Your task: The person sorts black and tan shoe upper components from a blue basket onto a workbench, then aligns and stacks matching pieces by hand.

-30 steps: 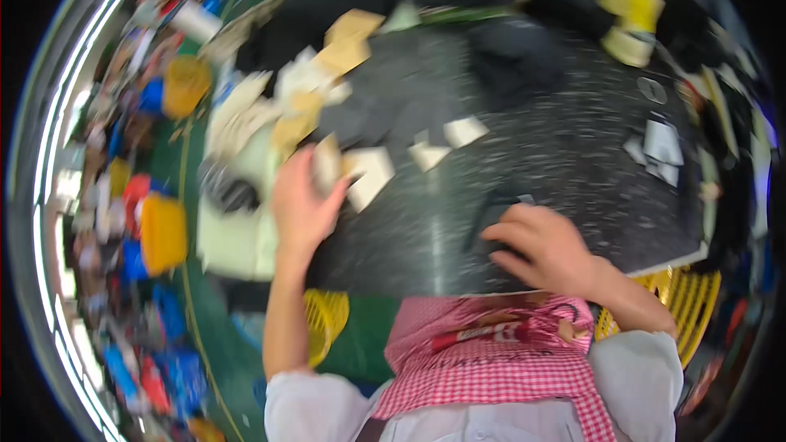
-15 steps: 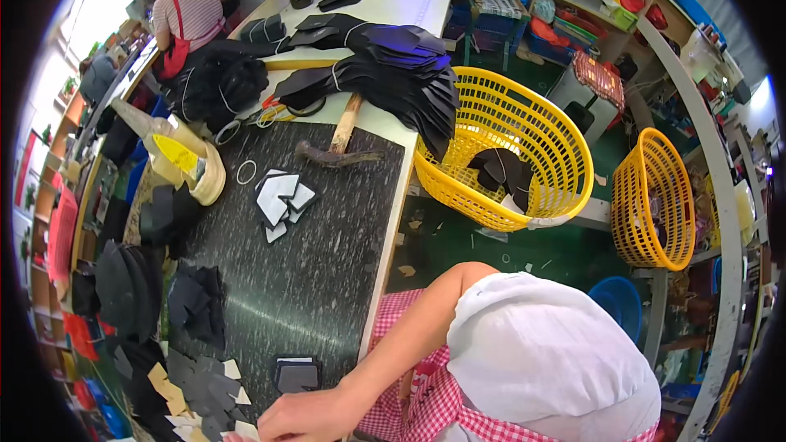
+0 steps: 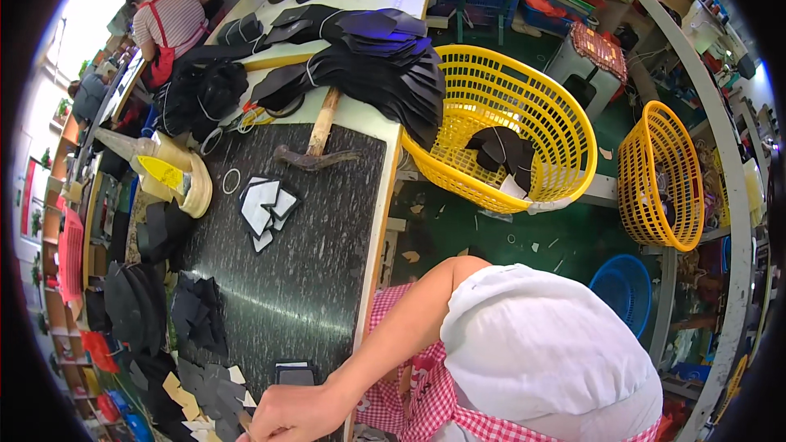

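Note:
At the bottom edge, my right hand (image 3: 293,414) is closed with its fingers curled down. What they hold, if anything, is hidden below the picture. Right beside the wrist lies a small stack of dark pieces (image 3: 295,376) with a pale edge. Left of the hand, grey cut pieces (image 3: 209,389) and cream ones (image 3: 182,396) lie in a loose heap. Farther up the dark board (image 3: 286,278) sits a small pile of black-edged pieces with white faces (image 3: 266,208). My left hand is out of view.
A hammer (image 3: 318,143) lies at the board's far end, before bundled black pieces (image 3: 360,74). A cream container (image 3: 187,180) stands left. Two yellow baskets (image 3: 503,196) (image 3: 673,233) and a blue basin (image 3: 610,299) are right. Another person (image 3: 173,20) sits far left.
The whole view has shifted slightly, moving the table things up and left. My right hand is a little farther left and looks more tightly curled.

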A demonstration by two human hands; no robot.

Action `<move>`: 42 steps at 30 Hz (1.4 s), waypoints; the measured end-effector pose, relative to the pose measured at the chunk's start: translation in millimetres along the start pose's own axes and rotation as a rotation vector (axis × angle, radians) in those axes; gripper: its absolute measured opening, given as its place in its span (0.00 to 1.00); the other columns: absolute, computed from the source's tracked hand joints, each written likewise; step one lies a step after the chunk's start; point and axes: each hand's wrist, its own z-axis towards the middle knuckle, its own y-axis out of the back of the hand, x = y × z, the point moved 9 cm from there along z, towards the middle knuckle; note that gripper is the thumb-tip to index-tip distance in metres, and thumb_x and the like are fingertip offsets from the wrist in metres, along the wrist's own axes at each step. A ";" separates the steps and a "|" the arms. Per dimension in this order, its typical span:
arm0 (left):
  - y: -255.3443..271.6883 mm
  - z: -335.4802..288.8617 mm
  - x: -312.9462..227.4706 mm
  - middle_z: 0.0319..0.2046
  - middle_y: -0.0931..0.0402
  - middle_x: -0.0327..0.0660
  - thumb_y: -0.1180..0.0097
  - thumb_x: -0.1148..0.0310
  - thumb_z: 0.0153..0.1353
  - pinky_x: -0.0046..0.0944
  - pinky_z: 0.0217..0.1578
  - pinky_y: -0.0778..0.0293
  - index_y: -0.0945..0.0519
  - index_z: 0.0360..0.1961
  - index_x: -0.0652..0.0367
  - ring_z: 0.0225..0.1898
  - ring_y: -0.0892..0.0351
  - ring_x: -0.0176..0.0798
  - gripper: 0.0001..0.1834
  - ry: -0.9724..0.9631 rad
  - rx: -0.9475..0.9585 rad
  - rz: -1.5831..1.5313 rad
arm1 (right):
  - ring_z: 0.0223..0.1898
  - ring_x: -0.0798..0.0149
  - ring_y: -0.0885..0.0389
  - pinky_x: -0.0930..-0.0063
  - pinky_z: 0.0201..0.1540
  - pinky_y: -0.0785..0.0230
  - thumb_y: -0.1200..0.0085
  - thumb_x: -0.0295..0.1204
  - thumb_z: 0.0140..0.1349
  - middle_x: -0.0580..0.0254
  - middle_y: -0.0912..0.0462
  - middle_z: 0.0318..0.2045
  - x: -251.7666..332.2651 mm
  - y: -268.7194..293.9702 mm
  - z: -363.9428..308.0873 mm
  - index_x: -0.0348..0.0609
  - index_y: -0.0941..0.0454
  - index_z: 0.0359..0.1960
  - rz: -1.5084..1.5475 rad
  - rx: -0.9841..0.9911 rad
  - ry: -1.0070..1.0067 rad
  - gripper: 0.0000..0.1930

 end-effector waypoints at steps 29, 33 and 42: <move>-50.9 -83.3 44.9 0.31 0.21 0.43 0.38 0.75 0.50 0.34 0.38 0.27 0.31 0.58 0.66 0.34 0.22 0.32 0.31 0.615 0.184 -0.654 | 0.34 0.63 0.20 0.72 0.35 0.27 0.46 0.26 0.61 0.53 0.21 0.35 -6.1 17.4 -72.1 0.32 0.25 0.48 -0.182 0.578 -0.734 0.15; -47.7 -55.0 46.5 0.15 0.28 0.35 0.43 0.78 0.55 0.26 0.19 0.34 0.33 0.61 0.60 0.14 0.31 0.25 0.30 0.554 0.012 -0.423 | 0.24 0.63 0.23 0.72 0.26 0.31 0.47 0.20 0.58 0.57 0.23 0.27 -13.6 46.8 -24.4 0.39 0.31 0.55 -0.805 0.378 -0.398 0.22; -80.7 -59.9 68.1 0.13 0.34 0.31 0.43 0.78 0.55 0.25 0.15 0.44 0.29 0.55 0.58 0.14 0.39 0.20 0.24 0.613 0.127 -0.276 | 0.19 0.70 0.25 0.75 0.23 0.32 0.46 0.23 0.59 0.63 0.28 0.21 -50.0 63.7 -25.0 0.42 0.35 0.53 -0.729 0.352 -0.627 0.20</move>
